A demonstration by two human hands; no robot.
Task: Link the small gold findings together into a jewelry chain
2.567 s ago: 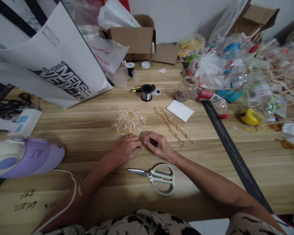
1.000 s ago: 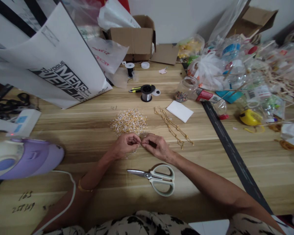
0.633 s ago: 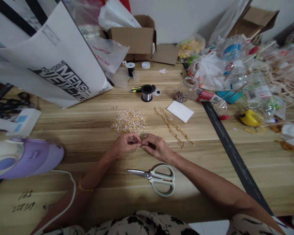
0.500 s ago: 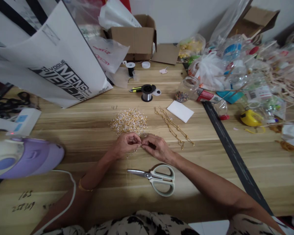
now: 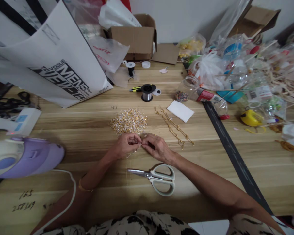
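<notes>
Both hands meet fingertip to fingertip just below a pile of small gold and silver pieces (image 5: 129, 120). My left hand (image 5: 127, 145) is pinched, and a short beaded strand (image 5: 131, 153) hangs under it. My right hand (image 5: 156, 147) is pinched too, its fingertips touching those of the left. What lies between the fingertips is too small to name. Scissors with pale green handles (image 5: 161, 179) lie below the hands, blades pointing left. Gold chains (image 5: 173, 127) are stretched out on the table to the right of the pile.
A wire spool (image 5: 147, 93) and a white folded paper (image 5: 180, 111) lie beyond the hands. A glass jar (image 5: 189, 86) with beads stands by heaped plastic bottles at right. A purple-white appliance (image 5: 31, 156) and a large white bag (image 5: 63, 65) are at left.
</notes>
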